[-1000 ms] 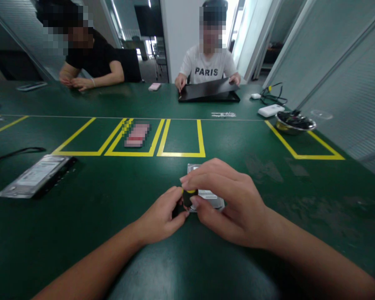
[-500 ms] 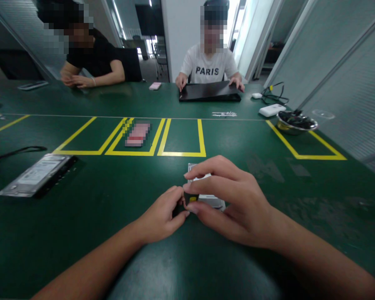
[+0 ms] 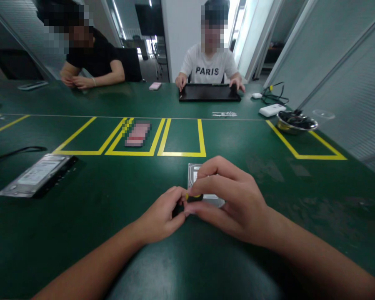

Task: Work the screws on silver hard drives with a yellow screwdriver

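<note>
A silvery hard drive [image 3: 193, 171] lies in front of me, largely covered by my right hand [image 3: 231, 198]. That hand pinches a short black-and-yellow handle, which looks like a screwdriver [image 3: 195, 197], between thumb and fingers. The handle lies low over the drive's left part; its tip is hidden. My left hand [image 3: 164, 214] is closed at the drive's left edge, its fingertips meeting those of my right hand. What the left fingers grip, if anything, is hidden.
A larger hard drive [image 3: 36, 175] lies at the left near a black cable [image 3: 21, 149]. Yellow tape [image 3: 181, 154] marks areas, one with a pink item [image 3: 138, 134]. A metal bowl [image 3: 295, 125] stands right. Across the table sit two people, one holding a black panel [image 3: 209, 92].
The screwdriver has turned within my right fingers, its yellow patch shifting upward. My right fingers have curled slightly, baring more of the drive. Across the table, the panel has been lowered flat.
</note>
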A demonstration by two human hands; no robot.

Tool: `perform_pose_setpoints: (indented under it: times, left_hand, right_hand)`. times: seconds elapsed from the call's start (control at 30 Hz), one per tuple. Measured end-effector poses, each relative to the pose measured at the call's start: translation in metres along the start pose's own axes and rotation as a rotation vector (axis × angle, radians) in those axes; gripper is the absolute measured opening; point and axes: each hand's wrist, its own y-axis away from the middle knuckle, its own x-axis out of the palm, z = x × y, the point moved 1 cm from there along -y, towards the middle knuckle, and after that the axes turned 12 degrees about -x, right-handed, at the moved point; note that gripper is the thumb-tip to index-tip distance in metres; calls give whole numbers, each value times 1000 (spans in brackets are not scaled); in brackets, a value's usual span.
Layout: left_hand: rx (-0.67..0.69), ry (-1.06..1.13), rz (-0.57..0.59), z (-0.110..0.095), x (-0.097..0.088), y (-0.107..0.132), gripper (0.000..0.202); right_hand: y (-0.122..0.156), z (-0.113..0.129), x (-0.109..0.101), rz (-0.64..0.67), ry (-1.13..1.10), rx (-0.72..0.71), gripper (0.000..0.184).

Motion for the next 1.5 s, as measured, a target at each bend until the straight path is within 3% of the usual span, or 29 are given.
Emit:
perform_pose_setpoints:
  times: [0.27, 0.4, 0.6, 0.8, 1.03, 1.23, 1.5]
  left_hand:
    - [-3, 4, -11, 2, 2, 1, 30]
    - [-26, -32, 8, 1, 1, 0, 25]
    - [-4, -31, -11, -1, 0, 1, 27]
    - [2, -19, -13, -4, -2, -1, 16]
    - [11, -43, -42, 2, 1, 0, 30]
    - [-10, -41, -41, 2, 2, 1, 18]
    - [-21, -29, -35, 3, 1, 1, 21]
  right_hand:
    - [0, 1, -1, 16, -39, -43, 23]
    - [0, 3, -1, 29, -5, 11, 19]
    - [-1, 6, 3, -18, -15, -31, 22]
    - [0, 6, 4, -1, 21, -36, 17]
    - [2, 3, 3, -6, -40, -41, 24]
    - [2, 3, 2, 10, -58, -25, 23]
    - [1, 4, 2, 25, -47, -27, 20]
